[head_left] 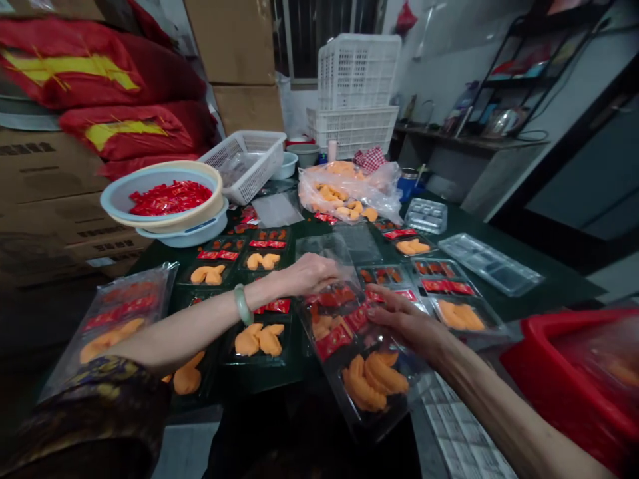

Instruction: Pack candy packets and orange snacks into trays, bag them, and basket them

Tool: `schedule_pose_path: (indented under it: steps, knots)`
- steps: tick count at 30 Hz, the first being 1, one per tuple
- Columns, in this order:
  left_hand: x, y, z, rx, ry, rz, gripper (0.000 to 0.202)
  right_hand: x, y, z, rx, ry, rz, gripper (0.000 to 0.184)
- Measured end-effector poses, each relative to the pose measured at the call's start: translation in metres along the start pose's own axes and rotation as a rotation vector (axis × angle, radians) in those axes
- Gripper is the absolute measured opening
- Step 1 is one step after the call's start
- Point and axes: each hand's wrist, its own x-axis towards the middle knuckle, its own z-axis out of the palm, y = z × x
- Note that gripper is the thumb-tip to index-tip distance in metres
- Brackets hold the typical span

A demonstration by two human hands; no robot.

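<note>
- One bagged tray (355,352) lies between the hands, to the near side of the left hand and just left of the right palm.
- Its long axis slants from beneath the left fingers, far end, toward the body and rightward; near end, with orange pieces (373,382), sits lower than both hands.
- Right hand (410,323) is nearer the tray's middle: grasping its right long side, fingers beside the red packets (344,330), through film.
- Left hand (313,273) is at the far end: fingertips drawn together, apparently pinching the clear bag (327,250); loose film spreads beyond them. Exact finger placement too blurred to tell.
- Relation that matters, in my judgement: right hand bears the tray's side, left hand has the film at the end farthest from the body.
- Just below the left wrist: filled tray (259,340), unbagged.
- Beyond the right hand, rightward: another filled tray (458,313); farther out, an empty tray (492,263).
- Well ahead of both hands: big bag of orange pieces (344,189).
</note>
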Motion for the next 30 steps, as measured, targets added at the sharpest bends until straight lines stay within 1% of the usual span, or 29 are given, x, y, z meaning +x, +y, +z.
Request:
schedule_pose_path:
  steps: [1,2,3,5,7,8,10,11,13,15,17,19,21,23,24,25,28,30]
  knots:
    - [0.005,0.008,0.001,0.016,-0.001,0.026,0.027,-0.005,0.001,0.001,-0.002,0.019,-0.014,0.083]
    - [0.009,0.015,0.003,0.032,-0.010,0.047,0.027,-0.009,0.002,0.001,-0.004,0.025,-0.028,0.088]
    - [0.012,0.021,0.003,0.047,-0.026,0.065,0.026,-0.012,0.002,0.000,-0.006,0.020,-0.039,0.090]
    - [0.014,0.030,0.003,0.077,-0.050,0.087,0.025,-0.018,0.004,-0.002,-0.013,-0.015,-0.067,0.084]
    - [0.012,0.034,0.003,0.127,-0.021,0.070,0.026,-0.024,0.007,-0.006,-0.021,-0.040,-0.104,0.076]
    - [0.009,0.034,0.004,0.162,0.007,0.039,0.026,-0.027,0.008,-0.009,-0.025,-0.043,-0.118,0.074]
    - [0.003,0.030,0.006,0.225,0.070,-0.065,0.026,-0.033,0.010,-0.013,-0.035,-0.038,-0.132,0.073]
    - [0.000,0.027,0.009,0.242,0.092,-0.138,0.024,-0.036,0.012,-0.015,-0.034,-0.037,-0.134,0.074]
    - [-0.005,0.020,0.015,0.217,0.100,-0.334,0.021,-0.039,0.016,-0.019,-0.017,-0.046,-0.143,0.078]
    - [-0.006,0.015,0.023,0.097,0.081,-0.545,0.027,-0.042,0.021,-0.022,0.022,-0.045,-0.165,0.080]
    - [-0.006,0.017,0.028,-0.113,0.078,-0.680,0.035,-0.045,0.026,-0.024,0.067,-0.013,-0.190,0.080]
    - [-0.006,0.023,0.029,-0.357,0.100,-0.712,0.035,-0.049,0.032,-0.024,0.112,0.025,-0.200,0.078]
    - [-0.007,0.032,0.028,-0.581,0.084,-0.692,0.030,-0.054,0.037,-0.023,0.166,0.066,-0.202,0.077]
    - [-0.009,0.042,0.025,-0.695,0.047,-0.658,0.024,-0.058,0.042,-0.022,0.225,0.104,-0.204,0.074]
    - [-0.011,0.046,0.024,-0.684,0.046,-0.643,0.022,-0.060,0.043,-0.020,0.249,0.122,-0.204,0.073]
    - [-0.013,0.051,0.022,-0.626,0.060,-0.636,0.022,-0.061,0.045,-0.019,0.268,0.138,-0.203,0.072]
    - [-0.021,0.064,0.019,-0.279,0.113,-0.637,0.023,-0.065,0.048,-0.015,0.288,0.169,-0.179,0.070]
    - [-0.027,0.075,0.015,-0.093,0.085,-0.634,0.023,-0.067,0.051,-0.011,0.295,0.194,-0.151,0.071]
